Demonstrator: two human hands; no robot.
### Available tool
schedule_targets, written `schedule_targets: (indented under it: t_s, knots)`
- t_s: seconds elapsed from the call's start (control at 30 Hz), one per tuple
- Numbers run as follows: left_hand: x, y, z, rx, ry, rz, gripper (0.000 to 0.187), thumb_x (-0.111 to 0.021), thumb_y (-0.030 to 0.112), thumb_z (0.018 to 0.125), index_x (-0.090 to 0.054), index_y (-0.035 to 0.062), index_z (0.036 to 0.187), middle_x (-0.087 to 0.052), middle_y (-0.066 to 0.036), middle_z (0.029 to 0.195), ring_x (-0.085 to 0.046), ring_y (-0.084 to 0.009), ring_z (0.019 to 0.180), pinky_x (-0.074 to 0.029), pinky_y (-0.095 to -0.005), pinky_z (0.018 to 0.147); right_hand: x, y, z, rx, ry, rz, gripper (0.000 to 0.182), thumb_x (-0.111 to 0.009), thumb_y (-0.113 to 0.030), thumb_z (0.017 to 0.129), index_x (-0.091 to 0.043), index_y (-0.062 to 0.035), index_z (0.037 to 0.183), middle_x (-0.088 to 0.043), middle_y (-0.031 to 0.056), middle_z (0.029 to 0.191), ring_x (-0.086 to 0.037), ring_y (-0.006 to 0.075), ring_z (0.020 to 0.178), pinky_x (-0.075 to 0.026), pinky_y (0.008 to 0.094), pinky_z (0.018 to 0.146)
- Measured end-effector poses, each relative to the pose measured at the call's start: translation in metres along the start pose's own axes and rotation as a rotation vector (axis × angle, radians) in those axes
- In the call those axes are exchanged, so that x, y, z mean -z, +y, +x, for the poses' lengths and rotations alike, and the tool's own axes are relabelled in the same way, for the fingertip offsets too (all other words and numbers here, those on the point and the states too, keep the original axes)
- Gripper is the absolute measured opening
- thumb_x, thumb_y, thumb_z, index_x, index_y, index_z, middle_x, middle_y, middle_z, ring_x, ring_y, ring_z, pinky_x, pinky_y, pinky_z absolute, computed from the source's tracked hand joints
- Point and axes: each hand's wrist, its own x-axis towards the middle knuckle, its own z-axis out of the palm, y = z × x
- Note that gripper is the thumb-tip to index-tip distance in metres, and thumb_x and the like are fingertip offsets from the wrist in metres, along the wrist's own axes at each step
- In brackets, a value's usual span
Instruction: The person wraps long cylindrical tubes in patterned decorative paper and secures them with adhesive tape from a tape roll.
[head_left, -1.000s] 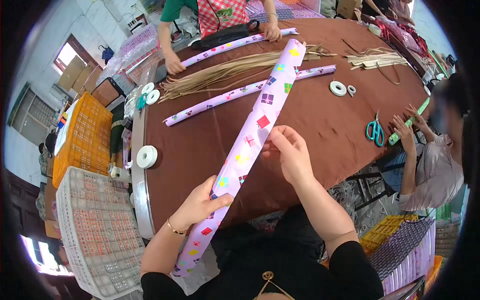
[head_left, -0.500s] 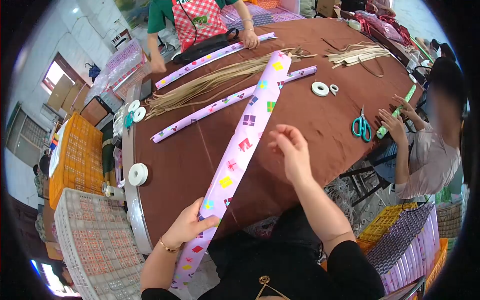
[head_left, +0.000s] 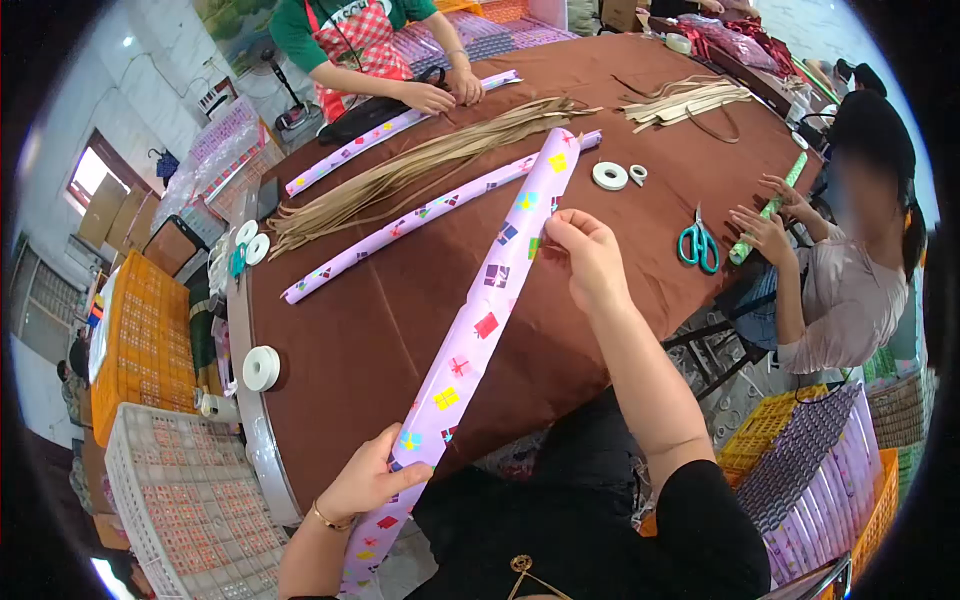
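Left hand (head_left: pixel 375 478) is clamped around the lower part of the patterned roll (head_left: pixel 470 335), which slants over the brown cloth (head_left: pixel 520 375). Right hand (head_left: pixel 592 262) has fingertips together at its upper edge, pinching what I cannot tell; light, even pressure is better against creases

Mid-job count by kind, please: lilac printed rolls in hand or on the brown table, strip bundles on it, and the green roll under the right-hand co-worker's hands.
Lilac rolls: 3
Strip bundles: 2
Green roll: 1
Total: 6
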Motion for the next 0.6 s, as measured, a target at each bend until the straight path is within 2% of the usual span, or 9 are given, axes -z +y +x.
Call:
schedule_targets:
  t_s: [0.03,0.07,0.17,0.2,0.33,0.47,0.53,0.57,0.6]
  knots:
    - [0.000,0.002,-0.001,-0.005,-0.005,0.001,0.045,-0.076,0.028,0.086,-0.056,-0.0009,0.115,-0.066,-0.008,0.097,-0.061,-0.0137,0.089,-0.050,-0.0314,0.081,-0.002,-0.002,-0.001,0.014,0.017,0.017,0.014,-0.062,-0.014,0.094,-0.062,-0.0021,0.102,-0.065,0.0021,0.092,-0.059,0.0084,0.077,-0.048,0.0248,0.069]
    - [-0.001,0.004,-0.003,-0.008,0.001,0.041,0.046,-0.076,0.028,0.086,-0.056,-0.0009,0.115,-0.066,-0.008,0.097,-0.062,-0.0138,0.089,-0.050,-0.0314,0.081,-0.005,-0.007,-0.003,-0.001,0.120,0.037,0.018,-0.060,-0.016,0.096,-0.062,-0.0017,0.105,-0.064,0.0025,0.094,-0.060,0.0092,0.078,-0.048,0.0254,0.068]
    - [0.000,0.001,-0.004,-0.008,0.000,0.070,0.046,-0.076,0.029,0.085,-0.056,-0.0008,0.114,-0.066,-0.008,0.097,-0.062,-0.0140,0.089,-0.050,-0.0315,0.081,0.009,-0.015,0.005,0.004,0.127,0.173,0.021,-0.057,-0.021,0.098,-0.063,-0.0020,0.106,-0.064,0.0020,0.091,-0.060,0.0105,0.077,-0.049,0.0275,0.068]
    - [0.000,-0.001,-0.005,0.006,-0.007,0.054,0.046,-0.076,0.029,0.085,-0.056,-0.0007,0.114,-0.066,-0.008,0.097,-0.062,-0.0141,0.089,-0.051,-0.0316,0.081,0.014,-0.016,0.008,-0.021,0.114,0.202,0.024,-0.052,-0.027,0.099,-0.064,-0.0070,0.104,-0.064,0.0011,0.092,-0.060,0.0137,0.079,-0.049,0.0320,0.075]
    - [-0.004,0.003,-0.005,0.024,-0.021,0.065,0.045,-0.076,0.029,0.085,-0.056,-0.0002,0.114,-0.066,-0.008,0.097,-0.062,-0.0144,0.089,-0.051,-0.0316,0.081,0.021,-0.022,0.017,-0.014,0.144,0.174,0.021,-0.056,-0.028,0.098,-0.064,-0.0087,0.100,-0.065,0.0005,0.090,-0.061,0.0135,0.080,-0.049,0.0328,0.075]
    - [-0.005,-0.002,-0.007,0.009,-0.027,0.065,0.049,-0.076,0.028,0.085,-0.056,-0.0005,0.119,-0.067,-0.009,0.099,-0.063,-0.0152,0.091,-0.051,-0.0321,0.082,0.026,-0.019,0.022,0.107,0.045,0.014,0.012,-0.061,-0.021,0.095,-0.064,-0.0090,0.095,-0.065,0.0004,0.085,-0.061,0.0118,0.078,-0.049,0.0284,0.073]
    - [-0.005,-0.001,-0.009,0.009,-0.028,0.080,0.050,-0.076,0.028,0.085,-0.055,-0.0007,0.121,-0.067,-0.009,0.100,-0.064,-0.0154,0.092,-0.051,-0.0322,0.082,0.034,-0.012,0.028,0.173,0.007,-0.042,0.017,-0.063,-0.016,0.093,-0.063,-0.0022,0.102,-0.065,0.0037,0.092,-0.059,0.0095,0.074,-0.047,0.0255,0.066]
    - [-0.003,0.001,-0.009,0.014,-0.032,0.095,0.052,-0.076,0.028,0.085,-0.055,-0.0007,0.123,-0.068,-0.009,0.101,-0.064,-0.0157,0.092,-0.052,-0.0322,0.082,0.032,-0.016,0.027,0.154,-0.001,-0.043,0.017,-0.063,-0.016,0.093,-0.063,-0.0022,0.102,-0.065,0.0037,0.092,-0.059,0.0095,0.074,-0.047,0.0255,0.066]
    - [-0.002,0.002,-0.011,0.021,-0.035,0.108,0.053,-0.076,0.028,0.085,-0.055,-0.0006,0.124,-0.068,-0.010,0.101,-0.065,-0.0161,0.092,-0.052,-0.0322,0.082,0.028,-0.023,0.024,0.115,0.129,-0.164,0.023,-0.062,-0.016,0.094,-0.062,-0.0002,0.110,-0.065,0.0047,0.097,-0.061,0.0100,0.076,-0.047,0.0248,0.067]
